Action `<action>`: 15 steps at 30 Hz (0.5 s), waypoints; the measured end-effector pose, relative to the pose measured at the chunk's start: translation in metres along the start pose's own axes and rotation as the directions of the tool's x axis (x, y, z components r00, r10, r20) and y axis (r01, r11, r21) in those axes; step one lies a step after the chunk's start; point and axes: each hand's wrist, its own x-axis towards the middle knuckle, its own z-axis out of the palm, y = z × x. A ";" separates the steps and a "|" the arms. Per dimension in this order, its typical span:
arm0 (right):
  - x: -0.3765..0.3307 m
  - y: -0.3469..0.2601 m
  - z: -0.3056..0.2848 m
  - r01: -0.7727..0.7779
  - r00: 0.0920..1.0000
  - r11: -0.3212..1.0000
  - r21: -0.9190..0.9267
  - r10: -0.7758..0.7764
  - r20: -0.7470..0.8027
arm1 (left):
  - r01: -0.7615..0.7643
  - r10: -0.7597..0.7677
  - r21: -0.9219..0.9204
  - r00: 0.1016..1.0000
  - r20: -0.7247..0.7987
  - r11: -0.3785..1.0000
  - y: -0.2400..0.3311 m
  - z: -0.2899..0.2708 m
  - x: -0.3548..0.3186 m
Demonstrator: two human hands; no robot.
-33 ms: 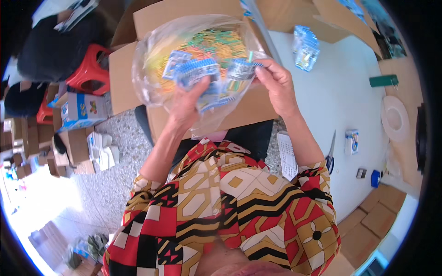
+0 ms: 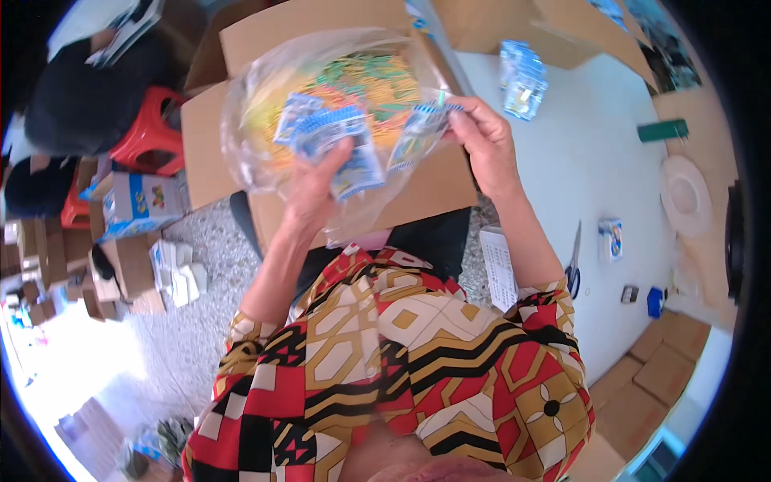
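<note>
My left hand is closed around several flat blue-and-clear packets, its thumb pressed on top. In my right hand, thumb and fingers pinch a single blue-edged clear packet by its upper right corner. A small green piece shows at that packet's top edge. Both hands are over a large clear plastic bag, which sits in an open cardboard box. Inside the bag lie many thin sticks in yellow, green and orange. What the packets contain is too blurred to tell.
On the white table to the right lie a pile of blue packets, scissors, a small blue-white pack and a green cylinder. A red stool and a person in dark clothing are at the left, near opened boxes.
The packet in my right hand has turned more edge-on and come apart from those in my left. The left hand's packets have shifted slightly left. The whole view has shifted a little.
</note>
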 end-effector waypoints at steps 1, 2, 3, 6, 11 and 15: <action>0.000 -0.003 -0.013 0.031 0.997 0.999 0.013 -0.030 -0.074 | 0.011 -0.011 0.011 1.000 -0.021 1.000 0.000 -0.004 -0.001; -0.001 -0.005 -0.026 0.065 0.987 0.998 0.025 -0.061 -0.150 | 0.023 -0.022 0.024 0.999 -0.039 0.999 -0.001 -0.007 -0.002; -0.002 -0.006 -0.044 0.095 0.966 0.990 -0.106 -0.118 -0.230 | 0.031 -0.031 0.021 1.000 -0.003 0.999 -0.001 -0.008 -0.003; -0.017 -0.013 -0.088 0.185 0.904 0.945 -0.268 -0.270 -0.330 | 0.039 -0.039 0.009 0.998 -0.046 0.999 -0.007 -0.010 -0.004; -0.033 0.029 -0.159 0.103 0.858 0.887 -0.450 -0.308 -0.410 | 0.032 -0.033 0.037 0.999 0.008 0.999 -0.013 -0.005 -0.001; -0.036 0.070 -0.183 -0.031 0.895 0.935 -0.352 -0.131 -0.427 | 0.032 -0.031 0.071 0.999 -0.006 0.997 -0.010 0.002 -0.004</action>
